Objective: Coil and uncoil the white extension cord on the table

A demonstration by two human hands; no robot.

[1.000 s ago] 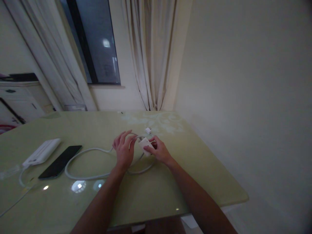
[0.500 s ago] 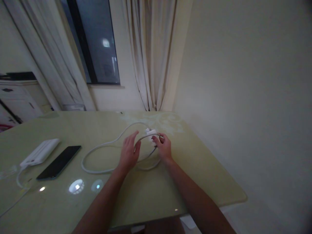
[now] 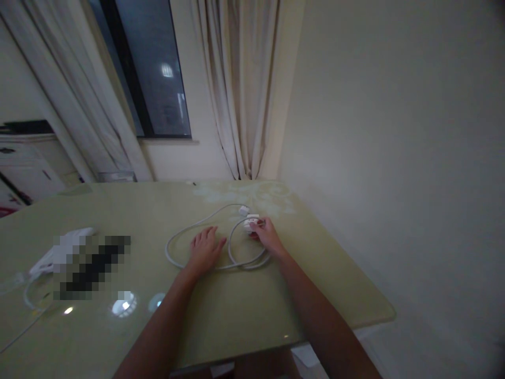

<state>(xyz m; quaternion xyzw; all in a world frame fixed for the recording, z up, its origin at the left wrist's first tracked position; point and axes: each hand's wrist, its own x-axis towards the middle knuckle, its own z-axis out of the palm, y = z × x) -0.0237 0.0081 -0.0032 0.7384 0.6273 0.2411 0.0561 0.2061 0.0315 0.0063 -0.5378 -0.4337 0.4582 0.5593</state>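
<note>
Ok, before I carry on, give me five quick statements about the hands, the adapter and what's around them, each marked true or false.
1. The right hand holds the white adapter. True.
2. Both hands grip the adapter. False: the left hand is apart from it, fingers spread.
3. The cable runs in a straight line. False: it curves in loops over the table.
4. A small white block is close to the adapter. True.
5. The window is to the right of the hands in the picture. False: it is up and to the left.
</note>
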